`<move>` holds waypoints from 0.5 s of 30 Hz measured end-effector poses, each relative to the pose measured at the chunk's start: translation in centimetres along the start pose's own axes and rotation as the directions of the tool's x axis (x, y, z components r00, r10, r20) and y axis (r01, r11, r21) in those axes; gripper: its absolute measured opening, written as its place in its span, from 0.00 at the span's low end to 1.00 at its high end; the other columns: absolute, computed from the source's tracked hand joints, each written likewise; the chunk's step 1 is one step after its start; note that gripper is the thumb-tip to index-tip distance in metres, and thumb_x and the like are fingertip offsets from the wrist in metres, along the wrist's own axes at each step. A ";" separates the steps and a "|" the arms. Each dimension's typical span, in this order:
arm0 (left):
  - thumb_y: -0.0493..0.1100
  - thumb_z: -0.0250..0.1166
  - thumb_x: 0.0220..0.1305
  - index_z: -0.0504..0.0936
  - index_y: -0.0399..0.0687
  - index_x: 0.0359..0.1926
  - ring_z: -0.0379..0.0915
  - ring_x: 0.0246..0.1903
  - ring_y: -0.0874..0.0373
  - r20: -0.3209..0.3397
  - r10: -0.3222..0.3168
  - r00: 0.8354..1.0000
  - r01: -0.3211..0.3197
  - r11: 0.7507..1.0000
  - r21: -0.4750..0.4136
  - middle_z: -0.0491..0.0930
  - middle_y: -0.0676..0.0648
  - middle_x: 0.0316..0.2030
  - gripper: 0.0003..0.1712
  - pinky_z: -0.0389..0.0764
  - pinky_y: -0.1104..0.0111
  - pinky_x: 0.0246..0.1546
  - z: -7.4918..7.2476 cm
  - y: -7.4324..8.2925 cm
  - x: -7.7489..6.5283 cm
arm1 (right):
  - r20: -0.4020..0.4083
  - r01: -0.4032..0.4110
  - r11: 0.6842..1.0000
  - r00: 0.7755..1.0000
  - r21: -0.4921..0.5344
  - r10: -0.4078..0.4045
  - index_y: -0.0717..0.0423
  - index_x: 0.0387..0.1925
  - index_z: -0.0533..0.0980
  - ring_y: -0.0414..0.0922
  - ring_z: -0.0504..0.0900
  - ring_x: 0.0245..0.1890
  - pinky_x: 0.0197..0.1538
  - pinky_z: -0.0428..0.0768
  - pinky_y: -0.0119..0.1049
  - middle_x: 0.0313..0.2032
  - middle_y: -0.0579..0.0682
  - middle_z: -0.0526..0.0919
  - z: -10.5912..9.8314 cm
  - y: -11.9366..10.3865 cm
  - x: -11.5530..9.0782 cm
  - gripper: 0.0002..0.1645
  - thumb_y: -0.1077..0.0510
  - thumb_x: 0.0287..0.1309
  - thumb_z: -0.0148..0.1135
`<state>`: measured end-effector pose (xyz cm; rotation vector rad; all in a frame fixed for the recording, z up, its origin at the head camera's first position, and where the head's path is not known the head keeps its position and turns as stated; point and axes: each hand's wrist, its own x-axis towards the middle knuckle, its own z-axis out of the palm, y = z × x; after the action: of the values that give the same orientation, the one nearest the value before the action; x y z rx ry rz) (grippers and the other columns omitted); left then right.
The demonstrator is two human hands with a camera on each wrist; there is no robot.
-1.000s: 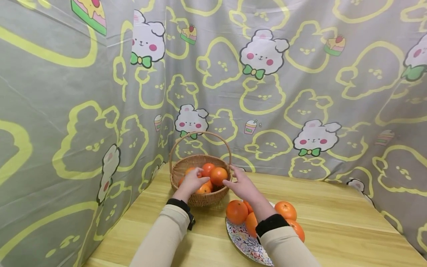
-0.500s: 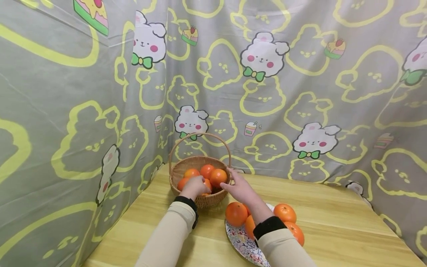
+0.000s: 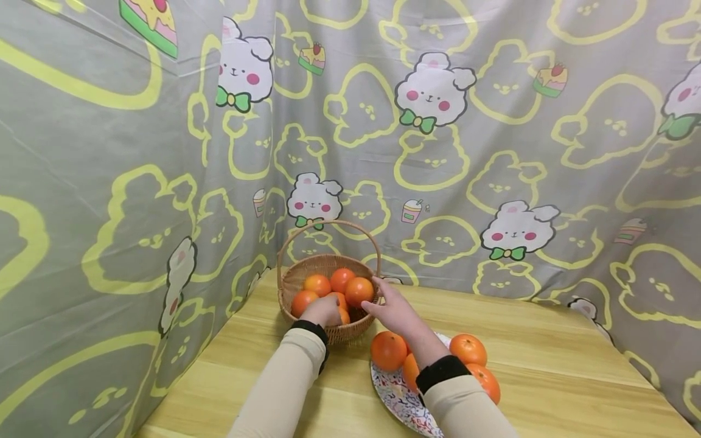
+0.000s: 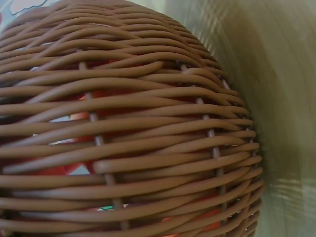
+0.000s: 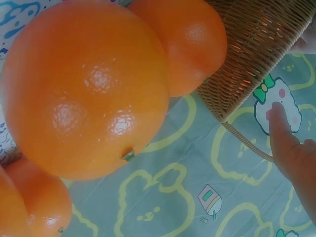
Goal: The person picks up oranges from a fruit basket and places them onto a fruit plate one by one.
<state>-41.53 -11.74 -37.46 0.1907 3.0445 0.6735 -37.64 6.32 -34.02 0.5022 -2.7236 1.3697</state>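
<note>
A wicker basket (image 3: 306,267) with a tall arched handle holds several oranges (image 3: 317,285). Down inside its front part, my left hand (image 3: 323,310) curls its fingers over an orange (image 3: 344,315) and grips it; the fingertips are hidden. The left wrist view shows the woven wall (image 4: 133,128) close up, with orange-red patches between the canes. My right hand (image 3: 393,310) is at the basket's right rim, thumb and fingers apart beside another orange (image 3: 359,292). In the right wrist view, an extended finger (image 5: 281,133) shows beyond the basket (image 5: 247,54).
A patterned plate (image 3: 391,389) with several oranges (image 3: 389,351) stands at the front right, partly under my right forearm. The wooden table (image 3: 553,359) is enclosed by a grey cartoon curtain (image 3: 438,152) at the back and sides.
My left hand has lowered from above the oranges into the front of the basket and curled its fingers over one. The right hand has stayed almost still at the rim.
</note>
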 end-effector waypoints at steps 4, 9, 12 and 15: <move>0.41 0.65 0.50 0.74 0.41 0.55 0.72 0.46 0.50 0.002 -0.011 1.000 0.011 1.000 -0.011 0.76 0.43 0.49 0.28 0.69 0.59 0.52 0.2 -0.2 0.2 | 0.005 0.000 1.000 1.000 0.005 0.000 0.51 0.67 0.55 0.57 0.66 0.59 0.55 0.67 0.54 0.59 0.61 0.66 0.0 0.1 0.0 0.40 0.49 0.57 0.60; 0.41 0.66 0.47 0.72 0.41 0.55 0.72 0.44 0.50 -0.030 0.016 0.999 -0.018 0.998 -0.068 0.77 0.43 0.46 0.31 0.70 0.58 0.49 0.0 -0.3 0.7 | 0.001 -0.005 1.000 1.000 0.007 0.005 0.52 0.67 0.55 0.57 0.64 0.60 0.56 0.66 0.55 0.61 0.62 0.64 -0.1 0.4 0.0 0.40 0.49 0.57 0.60; 0.42 0.67 0.45 0.70 0.41 0.54 0.71 0.44 0.51 -0.038 0.014 0.999 -0.019 0.992 -0.124 0.76 0.44 0.45 0.32 0.69 0.57 0.48 -0.2 -0.4 0.9 | -0.001 -0.021 1.000 1.000 0.011 0.021 0.51 0.67 0.55 0.57 0.64 0.60 0.57 0.65 0.55 0.61 0.62 0.64 -0.1 0.6 0.0 0.40 0.49 0.57 0.60; 0.44 0.68 0.44 0.68 0.42 0.55 0.70 0.44 0.51 -0.038 -0.003 0.999 -0.004 0.982 -0.191 0.75 0.44 0.46 0.35 0.69 0.56 0.49 -0.5 -0.4 0.9 | 0.003 -0.027 1.000 1.000 0.011 0.027 0.51 0.68 0.55 0.59 0.63 0.61 0.57 0.64 0.57 0.61 0.63 0.64 -0.2 0.7 -0.1 0.40 0.50 0.57 0.60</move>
<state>-42.52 -12.21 -37.14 0.1770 2.9901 0.9732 -37.77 6.90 -34.51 0.4693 -2.7366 1.3914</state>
